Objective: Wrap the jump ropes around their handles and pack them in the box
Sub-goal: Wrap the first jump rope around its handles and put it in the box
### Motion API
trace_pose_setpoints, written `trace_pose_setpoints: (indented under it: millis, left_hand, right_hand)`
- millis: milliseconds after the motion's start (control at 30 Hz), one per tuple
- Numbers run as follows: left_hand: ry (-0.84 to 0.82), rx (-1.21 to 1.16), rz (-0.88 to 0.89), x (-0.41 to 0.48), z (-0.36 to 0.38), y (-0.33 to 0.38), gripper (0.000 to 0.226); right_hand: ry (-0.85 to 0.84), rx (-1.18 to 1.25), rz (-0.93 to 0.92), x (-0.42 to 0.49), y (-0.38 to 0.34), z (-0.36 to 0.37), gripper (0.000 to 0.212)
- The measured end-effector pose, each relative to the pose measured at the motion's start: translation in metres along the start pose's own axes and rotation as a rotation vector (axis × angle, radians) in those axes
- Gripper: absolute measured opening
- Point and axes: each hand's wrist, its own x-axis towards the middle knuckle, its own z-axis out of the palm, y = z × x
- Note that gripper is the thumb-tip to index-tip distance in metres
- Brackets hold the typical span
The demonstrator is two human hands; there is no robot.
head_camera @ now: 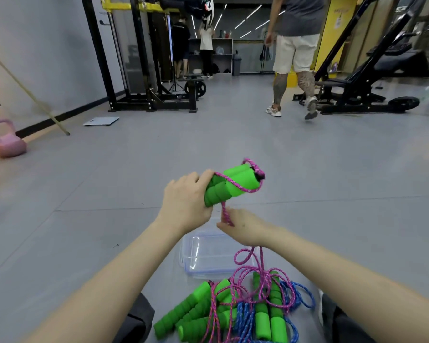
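Observation:
My left hand (186, 204) grips a pair of green foam handles (229, 185) held up over the floor, with a pink rope (235, 184) looped once across them. Just below, my right hand (243, 230) pinches that pink rope, which trails down to a pile on the floor. The pile holds several more green handles (191, 313) tangled with pink rope (253, 276) and blue rope (295, 295). A clear plastic box (203, 266) lies on the floor between my arms, partly hidden by my right hand.
A pink kettlebell (6, 141) stands at the left wall, near a leaning pole (35, 100) and a flat scale (100, 121). Black gym racks (146, 95) and machines (357, 90) stand beyond. A person (295, 55) walks ahead; two others stand far back.

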Motion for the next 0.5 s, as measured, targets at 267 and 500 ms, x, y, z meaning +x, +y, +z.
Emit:
trace_pose_setpoints:
  millis: [267, 500]
  left_hand:
    - [-0.345, 0.567, -0.19, -0.015, -0.003, -0.02, 0.036]
    - [-0.557, 0.578, 0.052, -0.014, -0.001, -0.023, 0.042]
  right_hand:
    - [-0.112, 0.075, -0.036, -0.007, -0.014, -0.038, 0.025]
    - [0.001, 0.04, -0.137, -0.01, -0.005, -0.064, 0.016]
